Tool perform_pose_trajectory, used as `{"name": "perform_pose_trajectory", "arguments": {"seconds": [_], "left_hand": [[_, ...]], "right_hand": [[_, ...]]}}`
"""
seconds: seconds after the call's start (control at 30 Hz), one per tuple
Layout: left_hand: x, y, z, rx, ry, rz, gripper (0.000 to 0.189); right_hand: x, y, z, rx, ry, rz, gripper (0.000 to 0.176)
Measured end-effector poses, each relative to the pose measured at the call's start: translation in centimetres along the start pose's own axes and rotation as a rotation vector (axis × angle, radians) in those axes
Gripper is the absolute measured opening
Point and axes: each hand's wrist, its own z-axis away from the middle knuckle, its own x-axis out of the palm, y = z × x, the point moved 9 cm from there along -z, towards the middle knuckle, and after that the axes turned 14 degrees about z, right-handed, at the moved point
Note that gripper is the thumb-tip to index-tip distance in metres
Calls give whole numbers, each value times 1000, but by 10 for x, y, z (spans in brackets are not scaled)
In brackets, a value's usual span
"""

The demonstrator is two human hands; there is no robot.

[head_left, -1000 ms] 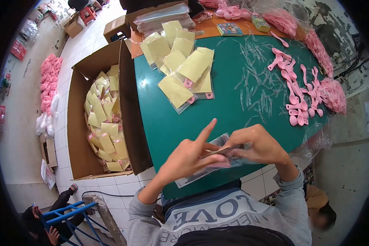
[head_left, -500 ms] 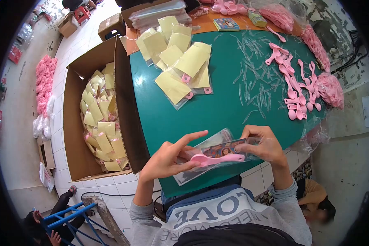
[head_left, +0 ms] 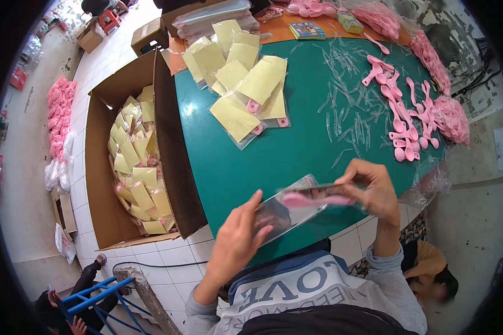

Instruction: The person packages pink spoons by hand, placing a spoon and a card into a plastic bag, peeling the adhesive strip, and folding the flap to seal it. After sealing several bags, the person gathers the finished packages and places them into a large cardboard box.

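Note:
My right hand (head_left: pixel 374 192) pinches the end of a clear bag that holds a pink spoon (head_left: pixel 304 200) and a printed card, blurred by motion above the table's near edge. Below it lie flat clear plastic bags (head_left: pixel 285 223) at the edge of the green tabletop (head_left: pixel 240 178). My left hand (head_left: pixel 235 237) is open over the left end of these bags, fingers and thumb apart. Filled bags with pale yellow cards (head_left: pixel 235 117) form a pile farther up the table.
To the left stands a cardboard box (head_left: pixel 176 184) with many filled bags inside. Loose pink spoons (head_left: pixel 397 106) and clear plastic strips (head_left: pixel 346 111) lie at the right. A blue metal frame (head_left: pixel 98 293) and a person are at lower left; another person (head_left: pixel 430 268) crouches at lower right.
The bag with the spoon has moved right and up in my right hand. My left hand has let go of it and dropped lower, uncovering the flat bags beneath.

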Motion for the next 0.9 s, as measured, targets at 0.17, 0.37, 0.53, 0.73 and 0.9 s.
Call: {"name": "perform_pose_trajectory", "arguments": {"seconds": [0.17, 0.37, 0.53, 0.73, 0.9], "left_hand": [[7, 11, -7, 138, 120, -65, 50], [36, -40, 13, -417, 104, 1124, 48], [32, -28, 9, -371, 18, 902, 50], [28, -28, 13, -420, -22, 860, 50], [28, -24, 11, -352, -28, 849, 50]], "right_hand": [[-11, -68, 4, -283, 423, 342, 12], [64, -79, 23, -443, -30, 608, 34], [96, -59, 25, -421, -95, 697, 25], [105, -56, 30, -404, -95, 674, 22], [103, -50, 27, -435, -79, 594, 20]]}}
